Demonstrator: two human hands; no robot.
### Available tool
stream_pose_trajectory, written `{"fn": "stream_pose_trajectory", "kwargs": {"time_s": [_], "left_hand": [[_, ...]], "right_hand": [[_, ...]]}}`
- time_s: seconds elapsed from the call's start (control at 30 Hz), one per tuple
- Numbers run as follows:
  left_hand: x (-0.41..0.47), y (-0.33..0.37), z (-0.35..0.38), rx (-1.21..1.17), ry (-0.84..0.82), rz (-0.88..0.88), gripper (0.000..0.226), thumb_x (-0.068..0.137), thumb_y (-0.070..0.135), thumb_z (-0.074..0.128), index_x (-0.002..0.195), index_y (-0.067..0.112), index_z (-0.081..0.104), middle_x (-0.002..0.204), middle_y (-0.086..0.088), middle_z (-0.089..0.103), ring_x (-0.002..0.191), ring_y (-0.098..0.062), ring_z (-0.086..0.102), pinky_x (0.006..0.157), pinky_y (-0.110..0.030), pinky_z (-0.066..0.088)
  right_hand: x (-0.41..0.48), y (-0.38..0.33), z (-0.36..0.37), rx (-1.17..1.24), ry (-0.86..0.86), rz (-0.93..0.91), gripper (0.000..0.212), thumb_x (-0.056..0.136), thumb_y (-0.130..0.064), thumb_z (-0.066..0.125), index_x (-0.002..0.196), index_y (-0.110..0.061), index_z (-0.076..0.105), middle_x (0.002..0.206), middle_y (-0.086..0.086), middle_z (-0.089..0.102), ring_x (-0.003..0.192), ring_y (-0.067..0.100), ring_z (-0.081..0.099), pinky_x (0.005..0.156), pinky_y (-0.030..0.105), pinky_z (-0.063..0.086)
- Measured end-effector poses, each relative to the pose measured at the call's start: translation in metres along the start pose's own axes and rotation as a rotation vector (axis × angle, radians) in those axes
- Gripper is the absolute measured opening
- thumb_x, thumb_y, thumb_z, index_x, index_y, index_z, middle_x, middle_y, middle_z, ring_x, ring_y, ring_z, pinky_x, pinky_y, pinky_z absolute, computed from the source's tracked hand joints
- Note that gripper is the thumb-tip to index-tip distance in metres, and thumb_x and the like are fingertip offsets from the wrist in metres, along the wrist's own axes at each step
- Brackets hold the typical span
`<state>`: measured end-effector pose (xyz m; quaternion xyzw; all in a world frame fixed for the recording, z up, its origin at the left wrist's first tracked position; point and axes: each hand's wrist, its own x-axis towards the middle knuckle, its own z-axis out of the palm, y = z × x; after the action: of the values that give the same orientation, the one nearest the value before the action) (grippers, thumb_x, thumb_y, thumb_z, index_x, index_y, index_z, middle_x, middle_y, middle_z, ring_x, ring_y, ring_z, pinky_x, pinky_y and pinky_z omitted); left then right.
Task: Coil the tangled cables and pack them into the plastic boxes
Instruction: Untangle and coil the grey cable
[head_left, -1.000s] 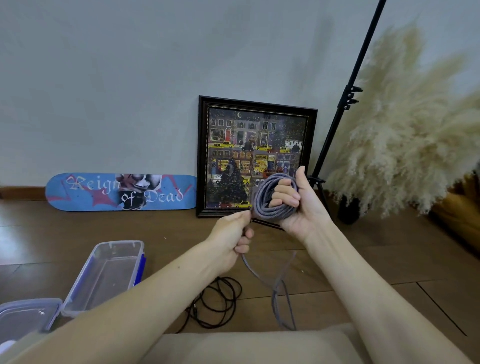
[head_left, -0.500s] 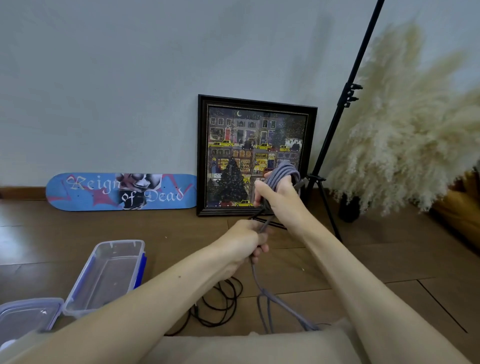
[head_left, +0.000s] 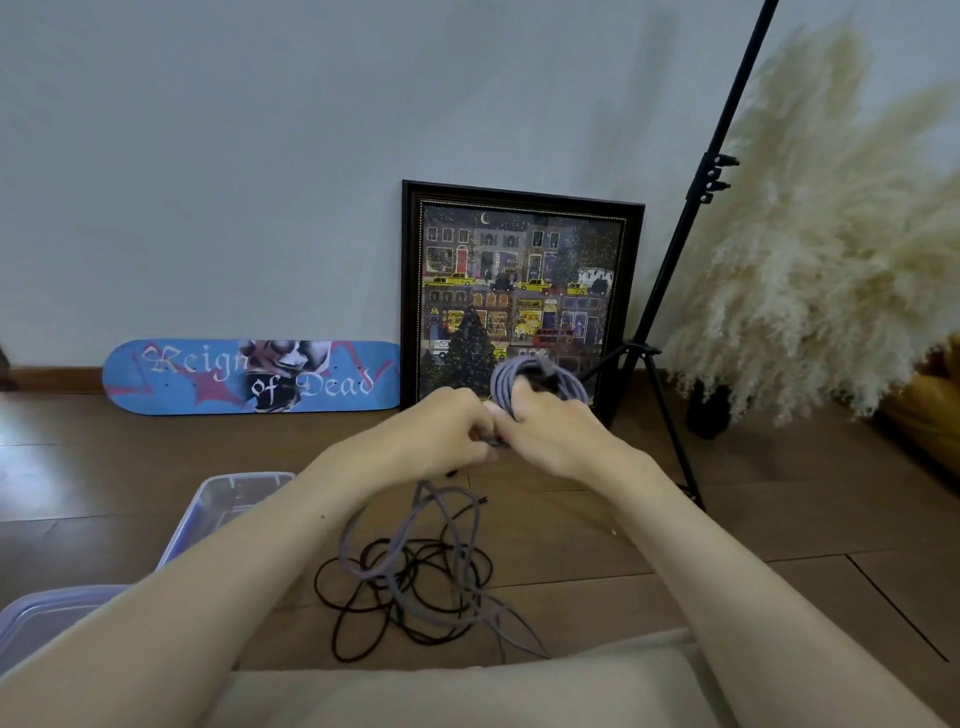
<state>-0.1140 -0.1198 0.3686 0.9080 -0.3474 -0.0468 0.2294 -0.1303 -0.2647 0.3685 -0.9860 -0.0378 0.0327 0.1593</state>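
Whereas a second ago the left hand (head_left: 447, 431) drew slack from below, it now meets the right hand (head_left: 556, 441), its fingers pinching the grey cable (head_left: 540, 376). The right hand's fingers are curled through the wound loops. Another turn appears laid, but coiling is unfinished. The coil is held above the floor, its long axis running left to right. Its loose tail (head_left: 410, 540) drops toward the person onto the tangled black cable (head_left: 363, 587), beside the open plastic box (head_left: 228, 493).
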Motion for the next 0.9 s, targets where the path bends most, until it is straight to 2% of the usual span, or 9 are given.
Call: {"fn": "stream_pose_trajectory", "kwargs": {"time_s": [0.07, 0.13, 0.23, 0.33, 0.43, 0.63, 0.7, 0.8, 0.9], "left_hand": [[-0.001, -0.003, -0.002, 0.219, -0.044, 0.052, 0.013, 0.091, 0.014, 0.057, 0.090, 0.005, 0.066, 0.077, -0.006, 0.058, 0.075, -0.023, 0.057, 0.064, -0.028, 0.041], [-0.002, -0.005, -0.001, 0.526, -0.071, 0.105, 0.018, 0.092, 0.010, 0.048, 0.104, 0.014, 0.060, 0.093, -0.005, 0.057, 0.087, -0.025, 0.057, 0.065, -0.032, 0.038], [-0.002, -0.006, 0.004, 0.853, -0.033, 0.211, 0.029, 0.090, 0.003, 0.040, 0.110, 0.017, 0.056, 0.104, -0.002, 0.062, 0.093, -0.024, 0.057, 0.079, -0.031, 0.033], [-0.003, -0.007, 0.005, 0.985, 0.146, 0.341, 0.020, 0.081, 0.004, 0.057, 0.088, 0.019, 0.068, 0.081, 0.000, 0.066, 0.085, -0.023, 0.058, 0.103, -0.042, 0.033], [-0.001, -0.014, 0.000, 1.069, 0.289, 0.359, 0.021, 0.056, 0.003, 0.076, 0.069, 0.018, 0.071, 0.055, 0.003, 0.060, 0.066, -0.022, 0.059, 0.102, -0.054, 0.038], [0.007, -0.031, 0.004, 0.985, 0.401, 0.358, 0.028, 0.054, -0.006, 0.075, 0.076, 0.009, 0.066, 0.061, -0.004, 0.062, 0.079, -0.025, 0.064, 0.107, -0.058, 0.024], [0.006, -0.036, 0.003, 0.884, 0.347, 0.271, 0.038, 0.061, -0.012, 0.066, 0.093, 0.008, 0.065, 0.082, -0.007, 0.066, 0.098, -0.023, 0.060, 0.112, -0.053, 0.008], [0.004, -0.046, 0.002, 0.727, 0.202, 0.037, 0.051, 0.075, -0.017, 0.044, 0.117, 0.012, 0.049, 0.115, -0.008, 0.055, 0.124, -0.019, 0.041, 0.113, -0.043, -0.013], [0.007, -0.057, 0.004, 0.533, 0.208, -0.031, 0.023, 0.093, 0.004, 0.047, 0.115, 0.013, 0.048, 0.113, -0.007, 0.057, 0.119, -0.019, 0.046, 0.115, -0.043, -0.010]], "right_hand": [[0.000, 0.000, 0.004, 0.027, -0.059, -0.008, 0.062, 0.099, -0.058, 0.009, 0.086, -0.015, 0.051, 0.069, 0.000, 0.049, 0.072, 0.022, 0.052, 0.076, 0.036, 0.032], [0.000, 0.000, 0.007, 0.038, -0.104, 0.006, 0.070, 0.093, -0.066, 0.000, 0.065, -0.016, 0.039, 0.065, 0.003, 0.049, 0.080, 0.025, 0.057, 0.076, 0.036, 0.033], [-0.005, 0.004, 0.003, 0.185, -0.202, 0.042, 0.078, 0.084, -0.078, 0.005, 0.055, -0.014, 0.040, 0.047, 0.001, 0.045, 0.049, 0.022, 0.047, 0.065, 0.034, 0.041], [-0.010, 0.010, -0.004, 0.429, -0.330, 0.087, 0.078, 0.083, -0.081, 0.021, 0.068, -0.009, 0.048, 0.041, 0.000, 0.037, 0.034, 0.015, 0.028, 0.044, 0.024, 0.030], [-0.014, 0.012, -0.011, 0.606, -0.437, 0.077, 0.073, 0.083, -0.080, 0.026, 0.072, -0.011, 0.048, 0.041, -0.001, 0.031, 0.033, 0.013, 0.021, 0.038, 0.019, 0.024], [-0.015, 0.012, -0.018, 0.907, -0.611, 0.105, 0.075, 0.083, -0.080, 0.016, 0.064, -0.014, 0.047, 0.038, -0.003, 0.024, 0.029, 0.011, 0.017, 0.043, 0.024, 0.028], [-0.017, 0.013, -0.020, 1.012, -0.650, 0.130, 0.075, 0.082, -0.080, 0.014, 0.064, -0.014, 0.045, 0.035, -0.005, 0.024, 0.026, 0.009, 0.018, 0.040, 0.021, 0.030], [-0.020, 0.017, -0.026, 1.203, -0.664, 0.133, 0.071, 0.081, -0.078, 0.022, 0.062, -0.014, 0.045, 0.033, -0.007, 0.026, 0.023, 0.006, 0.022, 0.036, 0.019, 0.034], [-0.022, 0.018, -0.030, 1.461, -0.650, 0.094, 0.065, 0.077, -0.076, 0.036, 0.062, -0.013, 0.046, 0.031, -0.007, 0.029, 0.022, 0.006, 0.026, 0.035, 0.019, 0.034]]}}
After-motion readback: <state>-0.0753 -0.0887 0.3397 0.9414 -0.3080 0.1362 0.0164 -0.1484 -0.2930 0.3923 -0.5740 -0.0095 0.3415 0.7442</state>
